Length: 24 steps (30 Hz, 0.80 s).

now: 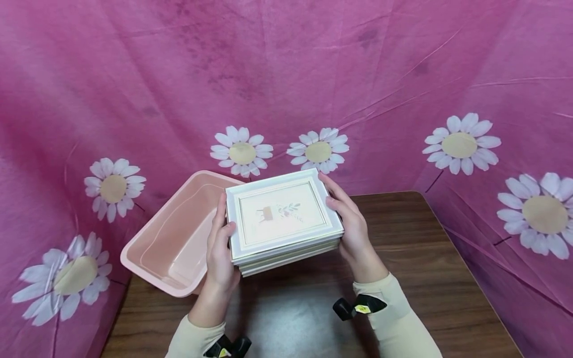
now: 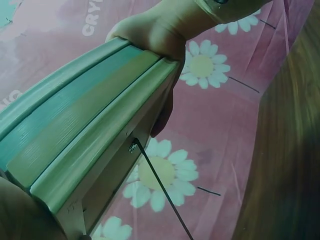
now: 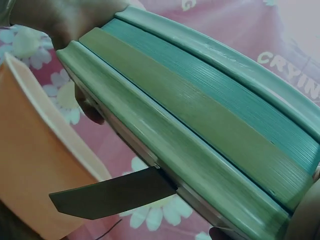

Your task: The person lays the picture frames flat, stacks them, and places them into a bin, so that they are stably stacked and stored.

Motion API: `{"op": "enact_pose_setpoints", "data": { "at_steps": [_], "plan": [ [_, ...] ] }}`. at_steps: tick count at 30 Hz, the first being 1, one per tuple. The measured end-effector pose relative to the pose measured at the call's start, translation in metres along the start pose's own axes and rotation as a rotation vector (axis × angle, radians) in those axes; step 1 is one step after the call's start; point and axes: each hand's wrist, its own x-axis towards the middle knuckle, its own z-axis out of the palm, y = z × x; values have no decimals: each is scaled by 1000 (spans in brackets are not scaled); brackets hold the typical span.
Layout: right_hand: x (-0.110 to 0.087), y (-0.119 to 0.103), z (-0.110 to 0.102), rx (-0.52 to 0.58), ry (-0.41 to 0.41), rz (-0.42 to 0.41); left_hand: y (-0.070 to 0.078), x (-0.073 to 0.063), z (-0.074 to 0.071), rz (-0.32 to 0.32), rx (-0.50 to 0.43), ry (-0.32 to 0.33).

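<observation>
Between both hands is a stack of white picture frames, raised above the table. The top frame faces up and shows a small plant-and-chair print. My left hand grips the stack's left end, thumb along its edge. At the opposite end, my right hand holds it, thumb over the upper rim. Frame edges lie pressed together in the left wrist view. From the underside a dark stand flap sticks out in the right wrist view.
A pink plastic basin stands left of the stack, partly behind the left hand. The brown wooden table extends right and towards me. Pink cloth printed with daisies hangs around the back and sides.
</observation>
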Motion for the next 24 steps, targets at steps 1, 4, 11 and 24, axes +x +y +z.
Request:
{"op": "enact_pose_setpoints", "data": {
  "at_steps": [1,4,11,24],
  "plan": [
    [2,-2,2,5,1,4,3,1,0,1,-1,-3],
    [7,-6,7,14,5,13,9,3,-1,0,-6,-13],
    [18,-15,19,40,-14,25,24,5,-3,-23,-16,8],
    [40,-22,42,59,-97,17,51,1,-10,-9,-80,-21]
  ]
}}
